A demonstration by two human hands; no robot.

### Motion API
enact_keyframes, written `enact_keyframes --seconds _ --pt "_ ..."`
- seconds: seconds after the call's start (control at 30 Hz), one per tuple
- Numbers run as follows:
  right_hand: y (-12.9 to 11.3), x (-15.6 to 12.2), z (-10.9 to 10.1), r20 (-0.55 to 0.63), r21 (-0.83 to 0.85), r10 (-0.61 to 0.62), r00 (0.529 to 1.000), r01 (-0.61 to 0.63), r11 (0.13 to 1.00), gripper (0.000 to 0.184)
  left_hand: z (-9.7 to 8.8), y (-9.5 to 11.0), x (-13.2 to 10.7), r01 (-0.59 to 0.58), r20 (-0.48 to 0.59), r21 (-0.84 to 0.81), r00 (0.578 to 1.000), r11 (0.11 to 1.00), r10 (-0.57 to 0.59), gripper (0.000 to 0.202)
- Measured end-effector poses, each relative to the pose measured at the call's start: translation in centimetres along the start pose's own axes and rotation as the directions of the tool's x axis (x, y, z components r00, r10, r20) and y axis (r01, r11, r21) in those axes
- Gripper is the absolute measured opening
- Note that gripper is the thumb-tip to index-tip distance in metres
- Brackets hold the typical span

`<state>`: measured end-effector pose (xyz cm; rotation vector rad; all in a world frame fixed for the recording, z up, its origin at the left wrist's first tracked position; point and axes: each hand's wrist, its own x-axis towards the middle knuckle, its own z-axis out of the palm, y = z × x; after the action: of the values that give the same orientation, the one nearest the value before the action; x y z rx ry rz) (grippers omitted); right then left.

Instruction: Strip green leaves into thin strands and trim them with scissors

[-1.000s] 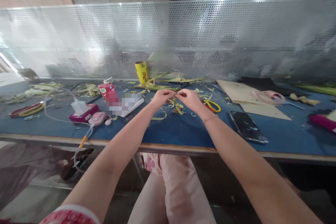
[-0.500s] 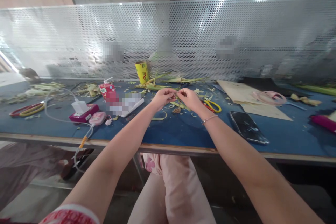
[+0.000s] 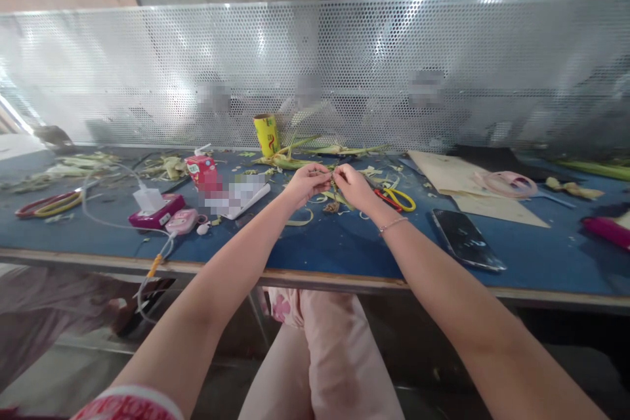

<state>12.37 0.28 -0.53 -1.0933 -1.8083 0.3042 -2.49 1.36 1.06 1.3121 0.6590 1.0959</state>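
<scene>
My left hand and my right hand meet fingertip to fingertip above the blue table. Both are pinched shut on a narrow green leaf strip, which hangs down and to the right from between them. Loose leaf scraps and a small brown clump lie on the table just under the hands. Yellow-and-red scissors rest right of my right hand. A bracelet circles my right wrist.
A black phone lies at the right, beside brown card with a pink tape loop. A yellow cup, red carton, white charger and pink devices stand left. A perforated metal screen backs the table.
The leaf strip has been drawn tighter between my fingers and its folded bundle has dropped lower. Both hands stayed close together in nearly the same spot.
</scene>
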Motion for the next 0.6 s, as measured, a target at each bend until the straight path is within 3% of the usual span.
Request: enact_keyframes --seconds 0.23,0.6 --pt "-0.42 -0.14 0.18 -0.015 -0.013 -0.029 0.999 0.029 0.999 0.015 0.11 0.50 -0.08 0.039 -0.001 -0.086 0.999 0.996 -0.039 0.011" --pt "-0.56 -0.48 0.21 0.001 0.033 -0.072 0.997 0.072 0.997 0.014 -0.15 0.33 0.05 0.057 0.040 -0.082 0.998 0.995 -0.054 0.005"
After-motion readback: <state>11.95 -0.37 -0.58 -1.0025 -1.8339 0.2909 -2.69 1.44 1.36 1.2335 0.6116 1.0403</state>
